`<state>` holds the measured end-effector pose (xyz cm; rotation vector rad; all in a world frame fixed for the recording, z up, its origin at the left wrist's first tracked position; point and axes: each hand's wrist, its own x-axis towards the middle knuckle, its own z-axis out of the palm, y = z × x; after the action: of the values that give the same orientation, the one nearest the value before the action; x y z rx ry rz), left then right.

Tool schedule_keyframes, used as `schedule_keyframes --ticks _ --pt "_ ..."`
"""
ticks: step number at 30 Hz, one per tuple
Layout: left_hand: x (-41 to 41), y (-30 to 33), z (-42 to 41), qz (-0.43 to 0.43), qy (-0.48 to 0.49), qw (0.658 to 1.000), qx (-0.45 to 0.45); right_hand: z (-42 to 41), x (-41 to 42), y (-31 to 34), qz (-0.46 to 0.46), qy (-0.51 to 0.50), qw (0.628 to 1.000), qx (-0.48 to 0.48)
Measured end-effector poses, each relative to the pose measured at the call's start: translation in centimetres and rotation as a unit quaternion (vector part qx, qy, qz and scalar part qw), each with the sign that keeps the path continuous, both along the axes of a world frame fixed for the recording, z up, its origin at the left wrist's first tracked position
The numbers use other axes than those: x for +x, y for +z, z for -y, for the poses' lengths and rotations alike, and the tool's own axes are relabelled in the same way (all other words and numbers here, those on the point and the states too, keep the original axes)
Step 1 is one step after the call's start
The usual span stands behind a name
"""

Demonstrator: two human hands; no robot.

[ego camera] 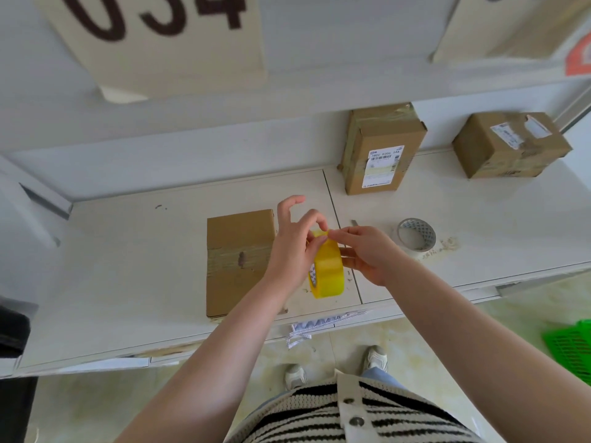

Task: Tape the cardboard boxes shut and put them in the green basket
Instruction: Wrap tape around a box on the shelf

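Observation:
A flat cardboard box (pixel 238 262) lies on the white shelf (pixel 128 282), with a strip of old tape across its middle. Just right of it I hold a yellow tape roll (pixel 327 271) upright above the shelf. My left hand (pixel 294 241) grips the roll from the left, fingers curled over its top. My right hand (pixel 364 254) pinches at the tape's top edge and cups the roll's right side. A taped box with a white label (pixel 382 148) stands at the back. Another taped box (pixel 510 143) sits farther right. The green basket (pixel 572 350) shows at the right edge, on the floor.
A nearly used-up clear tape roll (pixel 415 236) lies on the shelf right of my hands. An upper shelf with a numbered sign (pixel 160 36) overhangs the back. Torn paper (pixel 319 324) hangs off the shelf's front edge. My feet stand on the tiled floor below.

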<state>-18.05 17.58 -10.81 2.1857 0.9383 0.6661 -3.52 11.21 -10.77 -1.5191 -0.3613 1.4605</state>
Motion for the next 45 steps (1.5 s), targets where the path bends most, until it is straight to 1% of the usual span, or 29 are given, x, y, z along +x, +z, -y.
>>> schedule_keyframes --ticks 7,12,18,21,22,23,25,26,27,29,30,31,32,33,34,35,37,39,42,43,44,45 --pt "-0.4 -0.2 0.0 0.024 0.019 0.996 -0.088 0.3 0.0 0.5 0.055 0.024 0.998 0.027" --pt "0.6 -0.4 0.1 0.051 0.078 0.987 -0.129 0.1 0.1 0.6 0.120 0.014 0.992 0.039" --pt "1.9 -1.0 0.5 0.039 0.123 0.972 -0.196 -0.3 0.0 0.6 0.181 0.024 0.983 0.029" --pt "2.3 -0.7 0.2 0.026 0.163 0.968 -0.188 -0.6 -0.4 0.4 0.262 0.044 0.964 0.032" --pt "2.4 -0.7 0.0 0.023 0.178 0.965 -0.191 -0.6 -0.3 0.3 0.262 0.040 0.963 0.043" --pt "2.5 -0.5 -0.2 0.030 0.187 0.959 -0.210 -0.6 -0.1 0.2 0.227 0.023 0.972 0.058" --pt "2.6 -0.1 -0.2 0.080 0.194 0.931 -0.300 -0.5 0.3 0.3 0.143 -0.008 0.986 0.089" --pt "2.6 0.1 -0.1 0.104 0.198 0.910 -0.350 -0.5 0.4 0.3 0.135 -0.016 0.986 0.097" --pt "2.6 0.2 0.0 0.122 0.210 0.888 -0.390 -0.5 0.6 0.2 0.147 -0.028 0.984 0.095" --pt "2.5 0.3 0.0 0.160 0.237 0.845 -0.452 -0.4 1.3 -0.2 0.222 -0.061 0.972 0.055" --pt "2.4 0.3 -0.1 0.181 0.247 0.823 -0.478 -0.2 1.8 -0.5 0.254 -0.058 0.965 0.023" --pt "2.3 0.4 -0.2 0.200 0.251 0.803 -0.502 0.0 2.1 -0.9 0.257 -0.031 0.966 -0.005" --pt "2.2 0.3 -0.3 0.217 0.251 0.786 -0.521 0.4 2.4 -1.2 0.226 0.012 0.974 -0.025" --pt "2.2 0.3 -0.4 0.232 0.248 0.774 -0.535 0.8 2.5 -1.6 0.166 0.056 0.984 -0.036" --pt "2.1 0.2 -0.4 0.240 0.241 0.769 -0.541 1.1 2.5 -2.0 0.105 0.085 0.990 -0.039" --pt "2.1 0.2 -0.4 0.238 0.235 0.769 -0.544 1.3 2.4 -2.4 0.059 0.089 0.994 -0.037" --pt "2.0 -0.1 -0.6 0.215 0.237 0.778 -0.540 1.4 2.5 -2.9 0.023 0.038 0.998 -0.042" --pt "1.7 -0.4 -1.1 0.199 0.246 0.779 -0.541 1.5 2.8 -3.4 0.007 -0.009 0.999 -0.050" --pt "1.1 -1.0 -2.8 0.197 0.229 0.775 -0.554 1.7 3.4 -4.3 0.010 -0.029 0.998 -0.048" --pt "1.0 -1.1 -3.1 0.188 0.218 0.790 -0.541 1.7 3.5 -4.6 0.022 -0.036 0.998 -0.043" --pt "1.0 -1.2 -3.2 0.157 0.204 0.830 -0.495 1.7 3.6 -4.8 0.041 -0.041 0.998 -0.039" --pt "1.0 -1.2 -3.1 0.108 0.191 0.886 -0.408 1.6 3.5 -5.0 0.068 -0.046 0.996 -0.037"
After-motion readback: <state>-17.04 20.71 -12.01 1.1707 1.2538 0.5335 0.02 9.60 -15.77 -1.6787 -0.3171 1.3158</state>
